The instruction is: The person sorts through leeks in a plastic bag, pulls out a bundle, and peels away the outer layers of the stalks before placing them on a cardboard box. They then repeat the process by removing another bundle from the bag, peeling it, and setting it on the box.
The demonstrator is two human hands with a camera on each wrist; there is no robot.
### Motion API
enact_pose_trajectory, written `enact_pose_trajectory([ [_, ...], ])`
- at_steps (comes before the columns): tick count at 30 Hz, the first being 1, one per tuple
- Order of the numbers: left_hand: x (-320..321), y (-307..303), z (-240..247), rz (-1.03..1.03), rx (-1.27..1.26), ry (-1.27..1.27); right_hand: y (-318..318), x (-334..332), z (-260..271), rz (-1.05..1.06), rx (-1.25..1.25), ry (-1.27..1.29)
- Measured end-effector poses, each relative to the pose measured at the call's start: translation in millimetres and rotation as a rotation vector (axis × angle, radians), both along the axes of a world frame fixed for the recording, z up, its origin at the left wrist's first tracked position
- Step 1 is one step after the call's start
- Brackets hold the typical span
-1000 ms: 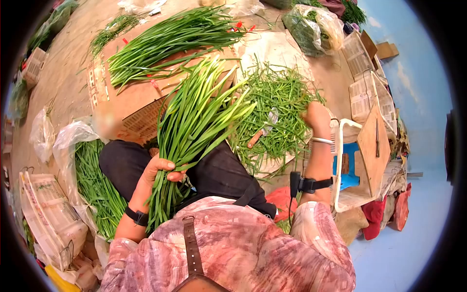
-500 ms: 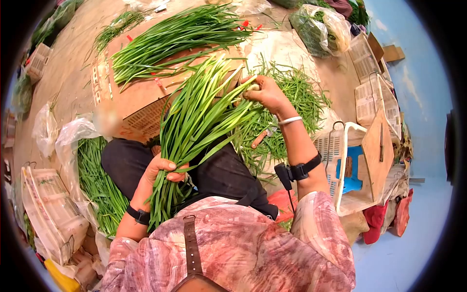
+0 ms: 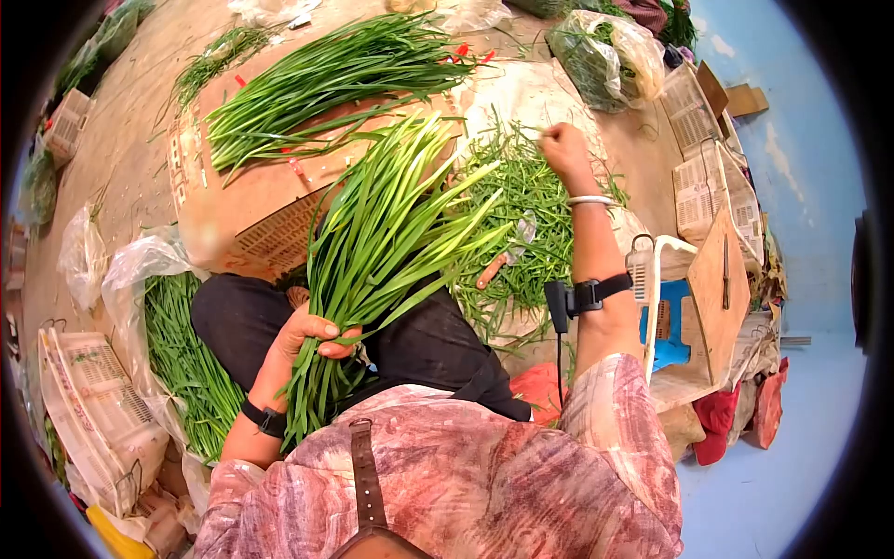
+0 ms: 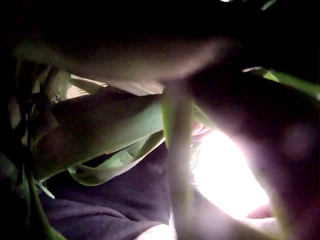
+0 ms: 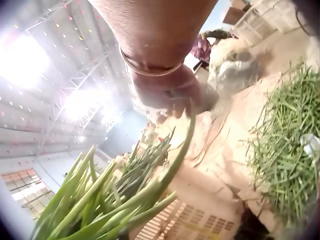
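Note:
My left hand grips a thick bunch of garlic chives near the leafy end, above the lap, the pale stalk ends fanning up and right. Dark, close-up chive leaves fill much of the left wrist view. To the right, my right hand is raised with curled fingers over the far edge of a heap of chive trimmings. A small pale scrap of chive shows at its fingertips. In the right wrist view a bent stalk from the bunch overlaps the blurred hand.
A knife with a wooden handle lies on the trimmings. Ahead, laid-out chives cover a cardboard-topped crate. More chives fill a plastic bag at the left. A white crate stands right; a stuffed bag is farther off.
My right hand moved from the trimmings to the stalk ends of the bunch, pinched there, then drew away right and up. The left hand keeps its hold almost in place.

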State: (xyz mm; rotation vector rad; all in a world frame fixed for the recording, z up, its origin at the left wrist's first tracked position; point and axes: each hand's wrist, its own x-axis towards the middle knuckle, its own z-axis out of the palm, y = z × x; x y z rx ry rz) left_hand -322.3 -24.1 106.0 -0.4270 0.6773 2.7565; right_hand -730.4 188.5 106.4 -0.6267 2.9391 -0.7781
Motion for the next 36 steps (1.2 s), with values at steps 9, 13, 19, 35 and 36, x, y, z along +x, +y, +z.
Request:
enact_pose_trajectory([
  [9,1.1,-4.2,-3.4,-0.029,-0.01,-0.013,-72.1,48.9,-11.6,0.545,-0.833,-1.407],
  [13,0.6,-4.1,-3.6,-0.024,0.004,0.002,-51.2,33.3,6.7,0.495,-0.637,-1.089],
  [19,3.5,0.7,1.3,0.016,0.048,-0.043,33.1,-11.9,30.2,0.234,0.06,-0.266],
  [35,2.7,-1.3,-3.9,-0.018,0.019,0.037,-2.4,104.7,-60.2,0.4,-0.889,-1.459],
  [36,2.8,-1.6,-3.1,-0.027,0.023,0.046,-2.5,104.0,-55.9,0.373,-0.838,-1.431],
])
